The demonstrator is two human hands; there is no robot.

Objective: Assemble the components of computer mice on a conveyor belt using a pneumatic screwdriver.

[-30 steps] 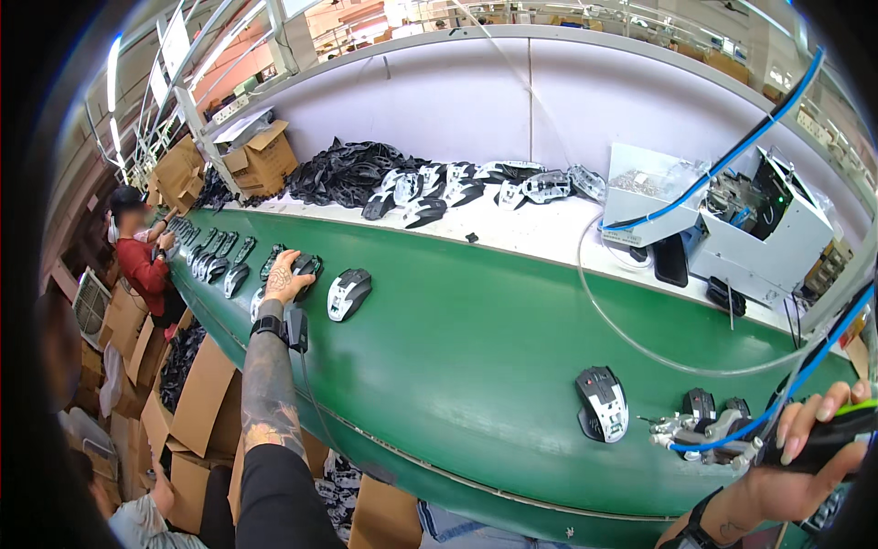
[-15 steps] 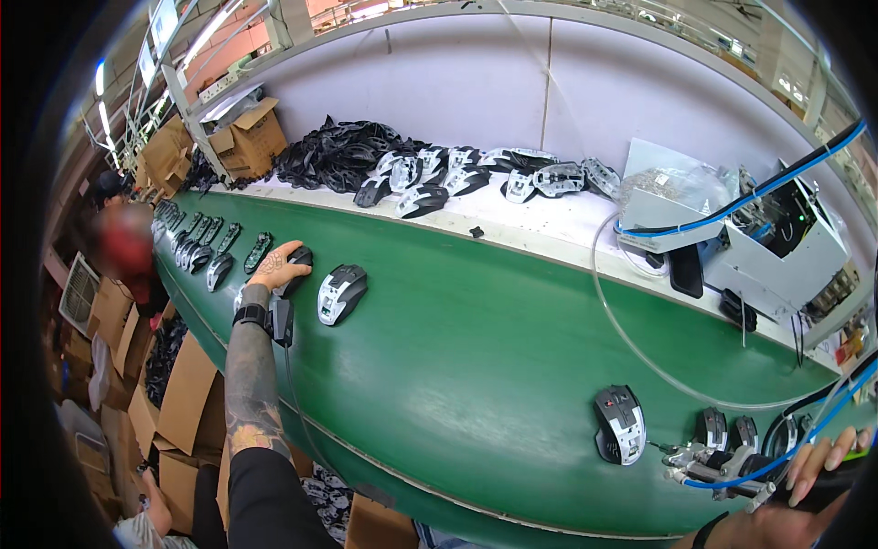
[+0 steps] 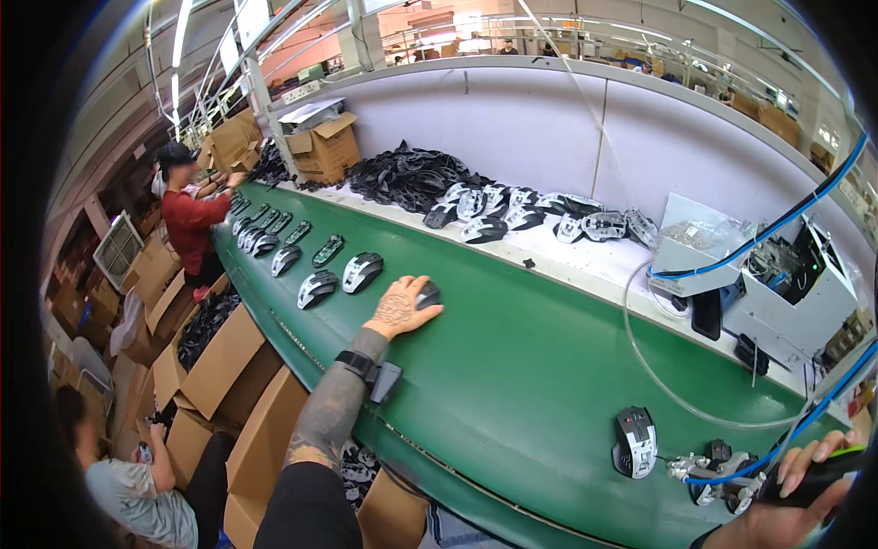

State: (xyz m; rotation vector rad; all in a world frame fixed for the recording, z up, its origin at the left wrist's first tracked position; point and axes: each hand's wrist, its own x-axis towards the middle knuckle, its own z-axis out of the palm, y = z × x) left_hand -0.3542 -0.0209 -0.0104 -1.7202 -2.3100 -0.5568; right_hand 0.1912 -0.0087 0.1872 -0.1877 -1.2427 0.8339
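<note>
My left hand (image 3: pixel 399 309) rests over a dark computer mouse (image 3: pixel 427 295) on the green work surface, its fingers curled on the shell and hiding most of it. Two grey-and-black mice (image 3: pixel 362 272) sit just left of it. At the lower right my right hand (image 3: pixel 786 523) grips a dark handheld power screwdriver (image 3: pixel 808 492) with a green strip and a metal nose. Its thin tip points left toward a black-and-white mouse (image 3: pixel 635 443), apparently just short of it. Other mouse parts by the metal nose are partly hidden.
Mouse shells and boards (image 3: pixel 285 261) line the belt's left end, where a person in red (image 3: pixel 189 224) works. Shells (image 3: pixel 485 229) and a black heap (image 3: pixel 416 178) lie on the back ledge. A white feeder machine (image 3: pixel 773 293) trails hoses. Cardboard boxes (image 3: pixel 274 439) stand below; another person (image 3: pixel 137 485) sits there.
The view has turned left and up. My left hand has moved right from one mouse onto the mouse beside it. My right hand still holds the screwdriver at the lower right.
</note>
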